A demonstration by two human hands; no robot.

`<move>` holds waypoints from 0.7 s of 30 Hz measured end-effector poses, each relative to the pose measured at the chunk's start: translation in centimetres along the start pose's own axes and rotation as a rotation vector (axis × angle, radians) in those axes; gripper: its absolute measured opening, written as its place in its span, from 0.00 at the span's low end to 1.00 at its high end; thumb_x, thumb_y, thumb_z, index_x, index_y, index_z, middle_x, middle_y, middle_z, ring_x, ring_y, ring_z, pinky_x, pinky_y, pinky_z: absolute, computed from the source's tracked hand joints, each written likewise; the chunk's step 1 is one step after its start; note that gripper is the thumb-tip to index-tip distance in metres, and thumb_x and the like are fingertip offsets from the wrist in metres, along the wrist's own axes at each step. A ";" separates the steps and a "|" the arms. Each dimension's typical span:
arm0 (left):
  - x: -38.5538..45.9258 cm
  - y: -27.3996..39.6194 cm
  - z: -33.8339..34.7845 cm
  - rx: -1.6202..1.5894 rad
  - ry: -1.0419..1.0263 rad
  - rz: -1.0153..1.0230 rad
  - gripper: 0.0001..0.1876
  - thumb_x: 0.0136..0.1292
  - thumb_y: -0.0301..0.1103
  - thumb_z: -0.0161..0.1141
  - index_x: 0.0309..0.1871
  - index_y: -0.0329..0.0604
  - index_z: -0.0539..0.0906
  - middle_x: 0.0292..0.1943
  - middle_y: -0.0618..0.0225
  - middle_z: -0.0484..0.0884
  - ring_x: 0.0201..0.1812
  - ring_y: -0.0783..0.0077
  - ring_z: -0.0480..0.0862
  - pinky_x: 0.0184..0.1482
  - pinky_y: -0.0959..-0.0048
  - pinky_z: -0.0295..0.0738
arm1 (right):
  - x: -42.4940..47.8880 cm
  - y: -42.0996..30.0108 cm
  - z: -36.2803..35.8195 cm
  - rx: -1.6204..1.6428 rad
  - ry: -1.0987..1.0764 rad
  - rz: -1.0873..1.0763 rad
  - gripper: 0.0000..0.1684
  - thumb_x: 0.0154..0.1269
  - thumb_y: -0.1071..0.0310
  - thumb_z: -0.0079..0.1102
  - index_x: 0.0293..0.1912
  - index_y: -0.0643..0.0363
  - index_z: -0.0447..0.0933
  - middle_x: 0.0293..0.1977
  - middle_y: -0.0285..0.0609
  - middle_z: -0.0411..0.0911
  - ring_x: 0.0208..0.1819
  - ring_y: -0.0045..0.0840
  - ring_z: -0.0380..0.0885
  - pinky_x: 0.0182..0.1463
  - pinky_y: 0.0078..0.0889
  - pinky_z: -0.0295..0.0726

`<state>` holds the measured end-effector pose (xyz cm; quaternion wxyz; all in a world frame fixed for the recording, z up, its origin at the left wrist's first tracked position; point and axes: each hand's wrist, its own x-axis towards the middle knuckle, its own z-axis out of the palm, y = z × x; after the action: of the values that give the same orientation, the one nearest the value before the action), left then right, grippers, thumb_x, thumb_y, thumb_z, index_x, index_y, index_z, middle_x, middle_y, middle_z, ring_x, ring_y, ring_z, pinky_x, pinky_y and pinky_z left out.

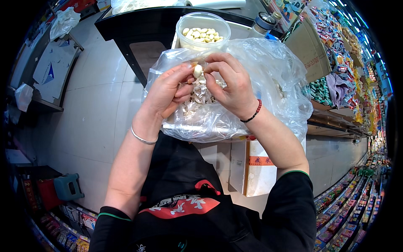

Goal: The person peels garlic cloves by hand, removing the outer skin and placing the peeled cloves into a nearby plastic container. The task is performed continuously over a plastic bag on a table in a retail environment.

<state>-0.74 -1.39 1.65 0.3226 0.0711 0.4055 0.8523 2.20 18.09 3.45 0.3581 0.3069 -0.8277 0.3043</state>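
Note:
A pale garlic clove (197, 71) is pinched between the thumb and fingers of my left hand (173, 85). From the other side, the thumb and a finger of my right hand (228, 78) close on the clove's right edge; whether they grip flesh or skin is too small to tell. Beneath both hands, loose garlic skins (200, 96) lie on a crumpled clear plastic bag (267, 63). Just beyond stands a round clear plastic tub (203, 19), partly filled with peeled garlic cloves (203, 34).
A lidded jar (263, 23) stands right of the tub, near an open cardboard box (310, 50) and packaged snacks. A black-edged counter (138, 19) lies at the back left. A white foam box (259, 176) sits low before me. A blue-green plastic stool (68, 186) is lower left.

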 end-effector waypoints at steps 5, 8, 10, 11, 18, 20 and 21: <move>-0.1 0.2 0.0 -0.051 0.004 -0.006 0.11 0.77 0.38 0.54 0.44 0.37 0.78 0.32 0.73 0.77 0.17 0.91 0.63 0.18 0.88 0.53 | 0.0 -0.1 0.0 0.011 -0.002 0.007 0.07 0.57 0.75 0.65 0.36 0.60 0.77 0.43 0.44 0.80 0.45 0.38 0.81 0.49 0.37 0.79; -0.2 0.2 0.1 -0.066 0.017 -0.008 0.12 0.78 0.38 0.52 0.44 0.36 0.78 0.31 0.73 0.77 0.17 0.92 0.63 0.17 0.89 0.53 | 0.0 -0.1 0.0 0.020 -0.006 0.006 0.07 0.56 0.75 0.65 0.36 0.61 0.77 0.44 0.45 0.80 0.44 0.38 0.81 0.49 0.36 0.80; -0.1 0.3 -0.1 -0.098 -0.010 -0.010 0.12 0.78 0.37 0.53 0.44 0.35 0.78 0.32 0.71 0.77 0.17 0.91 0.64 0.18 0.89 0.54 | 0.1 -0.2 -0.1 0.029 -0.012 -0.001 0.08 0.55 0.77 0.65 0.36 0.62 0.77 0.44 0.48 0.81 0.44 0.39 0.82 0.47 0.34 0.80; -0.1 0.3 -0.4 -0.121 -0.037 -0.011 0.11 0.77 0.36 0.53 0.44 0.36 0.78 0.33 0.70 0.78 0.18 0.91 0.65 0.18 0.88 0.55 | 0.1 -0.2 -0.1 0.037 -0.012 0.000 0.08 0.55 0.78 0.65 0.37 0.62 0.77 0.44 0.48 0.81 0.44 0.39 0.82 0.48 0.34 0.80; 0.0 0.2 -0.7 -0.166 -0.061 -0.021 0.11 0.77 0.35 0.53 0.44 0.36 0.78 0.34 0.68 0.80 0.18 0.90 0.66 0.18 0.88 0.57 | 0.0 -0.2 0.0 0.099 0.041 0.024 0.09 0.54 0.77 0.64 0.36 0.61 0.76 0.43 0.46 0.80 0.43 0.38 0.82 0.47 0.35 0.80; 0.1 0.1 -1.0 -0.150 -0.070 -0.016 0.10 0.77 0.36 0.53 0.44 0.37 0.78 0.34 0.68 0.80 0.18 0.90 0.66 0.18 0.88 0.57 | 0.0 -0.2 0.0 0.109 0.063 0.033 0.09 0.54 0.75 0.64 0.36 0.61 0.75 0.42 0.45 0.80 0.42 0.38 0.82 0.45 0.36 0.80; 0.1 0.2 -0.9 -0.143 -0.075 -0.014 0.10 0.77 0.36 0.53 0.44 0.37 0.78 0.34 0.68 0.80 0.18 0.90 0.66 0.18 0.88 0.57 | 0.0 -0.2 0.0 0.111 0.064 0.036 0.09 0.54 0.75 0.64 0.36 0.61 0.75 0.42 0.45 0.80 0.42 0.39 0.82 0.45 0.36 0.80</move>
<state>-1.28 -1.98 1.17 0.3479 0.0768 0.3316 0.8736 2.31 17.96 3.51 0.3610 0.3016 -0.8030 0.3659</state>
